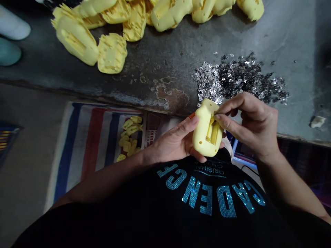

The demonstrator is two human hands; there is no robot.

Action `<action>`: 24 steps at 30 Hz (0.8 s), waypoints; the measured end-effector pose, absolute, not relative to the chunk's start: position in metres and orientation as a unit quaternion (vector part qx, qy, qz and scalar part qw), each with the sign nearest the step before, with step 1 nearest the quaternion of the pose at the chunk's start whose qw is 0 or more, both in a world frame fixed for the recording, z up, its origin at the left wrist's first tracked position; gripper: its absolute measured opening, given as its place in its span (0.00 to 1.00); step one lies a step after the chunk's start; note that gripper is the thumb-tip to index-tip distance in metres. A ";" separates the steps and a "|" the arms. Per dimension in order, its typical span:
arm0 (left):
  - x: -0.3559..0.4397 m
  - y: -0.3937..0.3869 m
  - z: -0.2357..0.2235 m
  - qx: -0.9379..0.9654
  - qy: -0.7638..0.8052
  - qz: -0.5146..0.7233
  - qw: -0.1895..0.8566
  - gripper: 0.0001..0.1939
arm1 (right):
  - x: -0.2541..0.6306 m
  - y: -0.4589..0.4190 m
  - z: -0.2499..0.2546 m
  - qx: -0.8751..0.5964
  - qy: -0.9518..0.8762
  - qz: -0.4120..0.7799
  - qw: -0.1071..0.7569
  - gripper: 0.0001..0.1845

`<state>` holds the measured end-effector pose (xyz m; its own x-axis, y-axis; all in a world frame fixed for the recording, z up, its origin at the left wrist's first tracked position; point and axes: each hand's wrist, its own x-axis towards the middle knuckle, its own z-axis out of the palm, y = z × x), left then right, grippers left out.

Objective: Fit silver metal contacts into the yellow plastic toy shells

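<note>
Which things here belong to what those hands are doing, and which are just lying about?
In use: yellow shell in the left hand; thin tool pinched by the right hand.
Lying about: spare yellow shells; silver flakes; striped tarp.

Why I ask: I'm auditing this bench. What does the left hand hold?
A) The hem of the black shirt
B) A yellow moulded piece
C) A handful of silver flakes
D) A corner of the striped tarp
B. The left hand cradles the yellow moulded piece in its palm and fingers, while the right hand pinches a thin tool at the piece's top.
</note>
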<state>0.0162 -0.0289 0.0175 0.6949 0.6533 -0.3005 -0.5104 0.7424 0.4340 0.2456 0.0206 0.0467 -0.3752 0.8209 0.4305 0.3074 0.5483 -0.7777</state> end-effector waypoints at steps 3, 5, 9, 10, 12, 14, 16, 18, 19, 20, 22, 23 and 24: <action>0.016 -0.029 0.014 0.162 0.212 0.317 0.910 0.50 | 0.245 0.019 0.047 -0.364 -0.806 0.217 0.414 0.07; 0.017 -0.029 0.016 0.164 0.220 0.314 0.909 0.48 | 0.245 0.017 0.046 -0.362 -0.825 0.168 0.400 0.06; 0.018 -0.029 0.021 0.167 0.239 0.322 0.901 0.46 | 0.246 0.013 0.047 -0.367 -0.837 0.152 0.377 0.04; 0.018 -0.029 0.022 0.166 0.240 0.321 0.901 0.47 | 0.247 0.012 0.048 -0.373 -0.834 0.159 0.373 0.04; 0.017 -0.028 0.021 0.165 0.233 0.313 0.906 0.50 | 0.250 0.009 0.050 -0.384 -0.820 0.176 0.386 0.06; 0.016 -0.027 0.020 0.162 0.230 0.302 0.911 0.49 | 0.254 0.009 0.050 -0.394 -0.798 0.200 0.410 0.07; 0.015 -0.026 0.019 0.161 0.230 0.294 0.914 0.49 | 0.259 0.012 0.049 -0.398 -0.776 0.235 0.429 0.05; 0.016 -0.027 0.019 0.167 0.247 0.300 0.906 0.52 | 0.263 0.020 0.047 -0.398 -0.765 0.294 0.411 0.08; 0.017 -0.028 0.020 0.178 0.263 0.311 0.896 0.53 | 0.264 0.025 0.047 -0.392 -0.765 0.325 0.394 0.13; 0.018 -0.029 0.021 0.192 0.283 0.328 0.881 0.54 | 0.264 0.030 0.047 -0.383 -0.768 0.352 0.373 0.19; 0.019 -0.032 0.023 0.228 0.320 0.366 0.844 0.52 | 0.264 0.038 0.047 -0.365 -0.783 0.377 0.335 0.26; 0.019 -0.033 0.024 0.244 0.333 0.380 0.827 0.50 | 0.262 0.040 0.048 -0.358 -0.792 0.375 0.323 0.27; 0.019 -0.034 0.024 0.260 0.344 0.389 0.814 0.48 | 0.261 0.042 0.049 -0.352 -0.802 0.364 0.316 0.27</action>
<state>0.0190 -0.0338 0.0243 0.4606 0.8128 -0.3566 -0.4548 0.5611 0.6916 0.2609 0.0416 0.0487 -0.5519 0.7953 0.2508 0.3354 0.4871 -0.8064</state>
